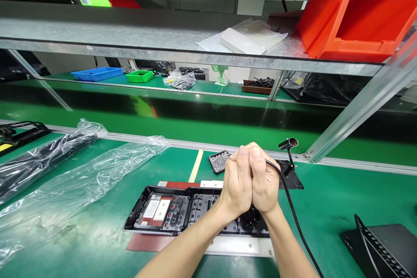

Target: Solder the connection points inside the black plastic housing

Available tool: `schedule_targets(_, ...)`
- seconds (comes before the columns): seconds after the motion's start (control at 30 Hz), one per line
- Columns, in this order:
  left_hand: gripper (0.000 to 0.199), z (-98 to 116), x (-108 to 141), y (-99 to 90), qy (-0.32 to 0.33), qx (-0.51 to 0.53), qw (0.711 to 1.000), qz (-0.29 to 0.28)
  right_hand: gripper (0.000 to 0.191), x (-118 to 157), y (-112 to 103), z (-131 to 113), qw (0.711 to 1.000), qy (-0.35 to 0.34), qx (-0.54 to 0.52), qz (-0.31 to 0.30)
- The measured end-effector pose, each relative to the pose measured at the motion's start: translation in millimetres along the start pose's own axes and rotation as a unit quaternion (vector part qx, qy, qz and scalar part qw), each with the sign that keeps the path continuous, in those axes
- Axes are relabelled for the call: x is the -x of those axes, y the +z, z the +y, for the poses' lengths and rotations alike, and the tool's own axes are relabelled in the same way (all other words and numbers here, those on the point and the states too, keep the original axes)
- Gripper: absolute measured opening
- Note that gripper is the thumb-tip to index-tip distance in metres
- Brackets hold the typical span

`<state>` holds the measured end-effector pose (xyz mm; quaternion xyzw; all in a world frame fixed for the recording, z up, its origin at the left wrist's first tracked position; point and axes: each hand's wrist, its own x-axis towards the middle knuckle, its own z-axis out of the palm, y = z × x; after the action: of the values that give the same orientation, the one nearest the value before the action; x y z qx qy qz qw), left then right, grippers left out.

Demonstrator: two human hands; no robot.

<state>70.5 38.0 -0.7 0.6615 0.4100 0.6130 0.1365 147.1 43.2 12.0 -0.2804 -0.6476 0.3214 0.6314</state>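
My left hand (237, 182) and my right hand (266, 182) are both closed, pressed side by side with the thumbs up. A black cable (293, 206) comes out at the top of my right fist and runs down to the lower right. Between my wrists shows a dark, shiny bundle (250, 217), partly hidden. Inside both fists the grip is out of sight. Beneath my hands lies an open black plastic housing (189, 210) with ribs, holes and a window at its left. It rests on a red-brown board (146, 243) and a white plate (234, 245).
Behind the housing sits a small tray of screws (219, 162). A black tube on a stand (288, 143) is at the right, with a black panel (384, 247) nearer me. Plastic-wrapped parts (48, 160) lie left. Overhead, a shelf (146, 47) carries a red bin (358, 21).
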Motion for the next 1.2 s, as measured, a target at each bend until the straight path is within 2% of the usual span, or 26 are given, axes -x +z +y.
schedule_targets(0.33, 0.05, -4.2, 5.1, 2.5, 0.0, -0.04, 0.999, 0.035, 0.042, 0.5, -0.2, -0.2, 1.0, 0.001, -0.001, 0.001)
schedule_targets(0.47, 0.051, -5.8, 5.1, 3.2, 0.008, -0.042, 0.999, 0.028, 0.042, 1.0, -0.4, -0.8, 1.0, 0.001, 0.005, -0.001)
schedule_targets(0.73, 0.052, -2.9, 3.6, 2.1, -0.021, -0.001, 1.0, 0.019, 0.042, 1.0, -0.6, 0.2, 1.0, 0.004, 0.006, 0.001)
schedule_targets(0.97, 0.051, -6.0, 6.4, 2.5, -0.001, -0.012, 1.0, 0.025, 0.042, 0.7, -0.7, -0.8, 1.0, 0.002, 0.006, -0.003)
schedule_targets(1.2, 0.052, -3.0, 6.2, 1.2, -0.047, 0.026, 0.999, -0.002, 0.042, 2.9, -1.7, 0.8, 1.0, 0.008, 0.003, 0.002)
